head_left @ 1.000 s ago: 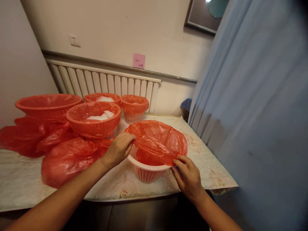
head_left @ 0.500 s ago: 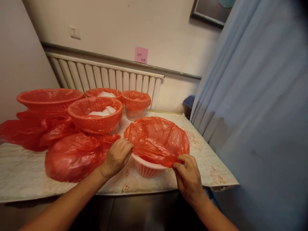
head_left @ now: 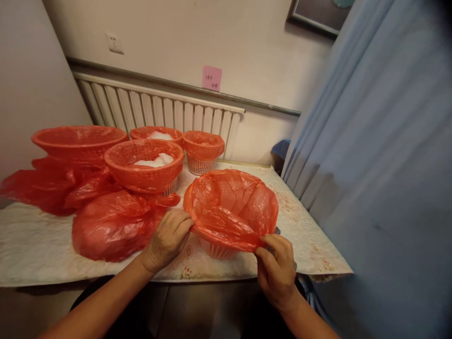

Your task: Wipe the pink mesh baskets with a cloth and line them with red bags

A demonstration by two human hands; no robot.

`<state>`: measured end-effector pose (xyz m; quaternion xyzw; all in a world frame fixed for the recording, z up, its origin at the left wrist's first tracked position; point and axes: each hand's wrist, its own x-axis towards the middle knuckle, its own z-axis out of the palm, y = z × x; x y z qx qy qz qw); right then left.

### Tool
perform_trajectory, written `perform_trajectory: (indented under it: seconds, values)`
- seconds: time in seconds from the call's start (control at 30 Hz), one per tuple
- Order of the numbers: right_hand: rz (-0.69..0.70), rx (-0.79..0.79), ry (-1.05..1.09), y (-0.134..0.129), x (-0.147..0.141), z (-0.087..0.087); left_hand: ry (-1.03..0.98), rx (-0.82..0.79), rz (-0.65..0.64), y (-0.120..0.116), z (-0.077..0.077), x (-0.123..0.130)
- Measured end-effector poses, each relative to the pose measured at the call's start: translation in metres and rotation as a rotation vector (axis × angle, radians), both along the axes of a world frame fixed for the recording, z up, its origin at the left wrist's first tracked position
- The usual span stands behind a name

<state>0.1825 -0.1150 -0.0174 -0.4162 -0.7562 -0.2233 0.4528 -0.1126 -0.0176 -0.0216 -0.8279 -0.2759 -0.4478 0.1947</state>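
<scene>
Because the red plastic bag [head_left: 235, 200] lining the openwork basket [head_left: 217, 250] on the tabletop [head_left: 310, 245] looks light, slippery and easily torn, its front edge suits the pinch that the left hand [head_left: 168, 238] and right hand [head_left: 278, 270] take with closed fingers.

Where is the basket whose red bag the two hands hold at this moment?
In the head view, the basket stands slightly right of the middle, near the front edge of the table, between the left hand and the right hand.
</scene>
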Motion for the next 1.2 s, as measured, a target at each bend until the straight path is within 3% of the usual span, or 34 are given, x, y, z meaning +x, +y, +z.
perform_trajectory:
  seconds: [0.23,0.5,0.8,0.9,1.0,1.1,1.2]
  values:
    - [-0.015,-0.033,0.005,0.004,-0.003,-0.01,0.022,-0.03,0.047,-0.002,-0.013,0.004]
    - [-0.132,0.008,0.08,0.01,0.006,-0.025,0.067,-0.157,0.044,0.003,-0.028,0.017]
    - [-0.217,-0.04,0.36,0.013,-0.004,-0.04,0.035,-0.301,0.093,0.008,-0.035,0.025]
    - [-0.178,-0.124,0.591,0.015,0.007,-0.043,-0.078,-0.401,0.047,0.008,-0.034,0.02]
    - [-0.133,-0.295,1.05,0.031,0.028,-0.038,-0.345,-0.55,0.108,0.009,-0.026,0.016]
    - [0.142,-0.632,1.466,0.061,0.048,-0.025,-0.691,-0.783,0.201,0.013,-0.006,0.019]
    - [0.357,-0.824,1.639,0.093,0.058,-0.012,-0.795,-0.843,0.234,0.021,0.018,0.028]
